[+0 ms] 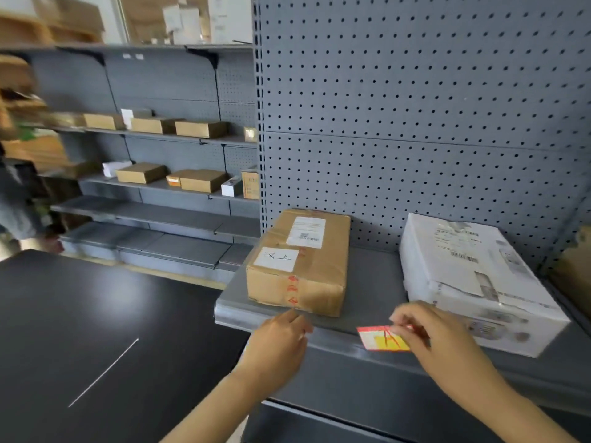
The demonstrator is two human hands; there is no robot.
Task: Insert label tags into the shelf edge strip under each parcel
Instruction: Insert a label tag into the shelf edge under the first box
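A brown cardboard parcel (300, 263) and a white wrapped parcel (473, 279) sit on a grey shelf. Along the shelf's front runs the edge strip (335, 342). A red and yellow label tag (379, 338) rests against the strip between the two parcels. My right hand (425, 334) pinches the tag's right end with thumb and fingers. My left hand (281, 340) hovers at the strip just below the brown parcel, fingers loosely curled; nothing shows in it.
A grey pegboard panel (415, 107) backs the shelf. To the left, further grey shelves (166, 187) carry several small cardboard boxes. The dark floor (96, 330) lies below left. Another brown box (575, 276) sits at the far right edge.
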